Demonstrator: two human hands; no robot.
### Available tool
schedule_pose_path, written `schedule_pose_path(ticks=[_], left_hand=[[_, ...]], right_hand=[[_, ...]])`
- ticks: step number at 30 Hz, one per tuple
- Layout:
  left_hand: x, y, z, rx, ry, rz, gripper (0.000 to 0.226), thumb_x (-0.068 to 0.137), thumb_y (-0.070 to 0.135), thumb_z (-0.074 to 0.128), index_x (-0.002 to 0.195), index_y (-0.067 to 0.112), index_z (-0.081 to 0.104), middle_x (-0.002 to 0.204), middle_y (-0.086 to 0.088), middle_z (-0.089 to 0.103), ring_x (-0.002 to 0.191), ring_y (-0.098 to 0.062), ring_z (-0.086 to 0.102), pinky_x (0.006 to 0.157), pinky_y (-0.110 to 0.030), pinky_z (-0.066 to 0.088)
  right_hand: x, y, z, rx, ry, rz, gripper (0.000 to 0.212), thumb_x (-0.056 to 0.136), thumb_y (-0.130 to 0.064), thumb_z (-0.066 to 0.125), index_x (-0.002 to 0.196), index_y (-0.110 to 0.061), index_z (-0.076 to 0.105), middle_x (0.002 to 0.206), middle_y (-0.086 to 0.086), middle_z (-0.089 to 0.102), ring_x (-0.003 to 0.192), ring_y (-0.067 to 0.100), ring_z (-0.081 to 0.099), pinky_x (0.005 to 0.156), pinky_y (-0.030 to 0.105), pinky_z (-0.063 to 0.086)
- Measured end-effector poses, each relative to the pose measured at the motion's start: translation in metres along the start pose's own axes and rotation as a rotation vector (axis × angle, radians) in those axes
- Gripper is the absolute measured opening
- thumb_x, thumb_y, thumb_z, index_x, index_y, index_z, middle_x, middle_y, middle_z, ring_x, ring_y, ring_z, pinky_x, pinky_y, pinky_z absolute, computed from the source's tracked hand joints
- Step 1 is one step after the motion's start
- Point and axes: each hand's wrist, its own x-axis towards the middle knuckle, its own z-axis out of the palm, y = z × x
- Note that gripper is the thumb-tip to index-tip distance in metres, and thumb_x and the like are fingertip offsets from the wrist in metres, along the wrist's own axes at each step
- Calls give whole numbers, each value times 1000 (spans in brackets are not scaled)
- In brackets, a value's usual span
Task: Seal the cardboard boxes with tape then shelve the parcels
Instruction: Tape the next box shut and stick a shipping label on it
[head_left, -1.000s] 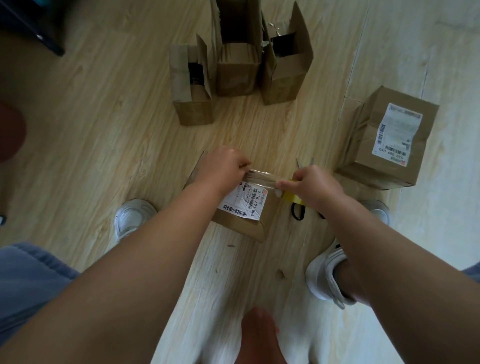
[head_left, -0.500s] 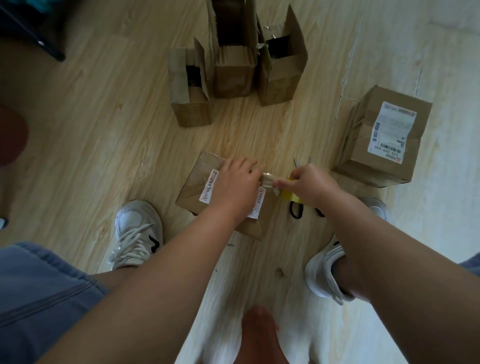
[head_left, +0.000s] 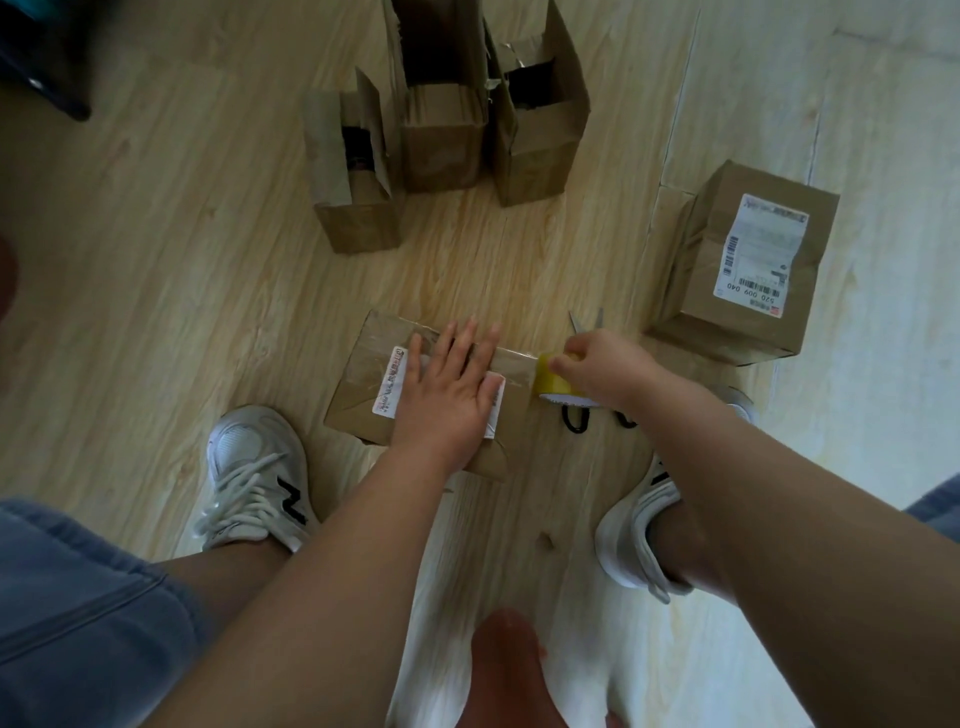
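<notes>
A flat cardboard box (head_left: 363, 384) with a white label lies on the wooden floor between my feet. My left hand (head_left: 447, 395) presses flat on its top, fingers spread, over a strip of clear tape. My right hand (head_left: 597, 371) grips a yellowish tape roll (head_left: 550, 382) just off the box's right edge, and the tape runs from the roll onto the box. A sealed, labelled box (head_left: 748, 265) stands to the right.
Three open cardboard boxes (head_left: 441, 135) stand in a row at the back. Black-handled scissors (head_left: 587, 332) lie on the floor under my right hand. My white shoes (head_left: 254, 478) flank the box. A dark object (head_left: 47, 62) sits at the top left.
My left hand slid from the box's right edge leftwards and opened flat on the top. The box now lies flatter, and the tape roll shows in my right hand.
</notes>
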Motion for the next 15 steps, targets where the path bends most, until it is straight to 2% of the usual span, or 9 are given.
schedule_pose_path(ticks=[2,6,8,10,13,15], left_hand=[[-4,-4,4,-2,34,-55,55,97,49,-7,148,34,-17,166,5,-4,150,-11,-14,116,-39,-23],[-14,-12,9,-73,78,-217,59,93,50,-10,149,33,-17,166,4,-6,151,-13,-11,119,-42,-18],[-16,-15,9,-97,88,-261,60,93,51,-10,150,34,-18,166,3,-6,151,-13,-12,120,-44,-16],[-17,-16,8,-93,96,-274,62,93,50,-9,152,33,-15,166,2,-3,151,-14,-10,121,-46,-12],[-14,-13,4,-37,97,-295,67,94,46,-5,157,26,0,164,-4,13,152,-20,2,122,-49,-6],[-10,-8,-4,-8,115,-306,71,92,42,-1,157,17,16,159,-10,26,149,-26,15,123,-49,-1]], right_hand=[[5,-6,6,-21,17,-29,36,103,-42,47,120,-13,62,102,5,63,87,18,58,63,29,41],[13,-30,15,-115,55,-138,38,105,-40,44,130,-15,57,122,10,59,115,28,55,88,38,46],[16,-41,18,-211,79,-185,39,106,-39,42,134,-15,56,129,12,55,123,30,48,98,39,40],[19,-48,20,-292,107,-206,40,106,-40,40,135,-17,55,133,12,52,127,30,44,102,39,37],[21,-48,21,-297,118,-184,42,105,-45,42,136,-20,56,137,11,50,131,30,40,106,42,36],[22,-43,21,-186,119,-145,46,102,-49,47,138,-22,55,138,9,48,131,29,41,107,43,40]])
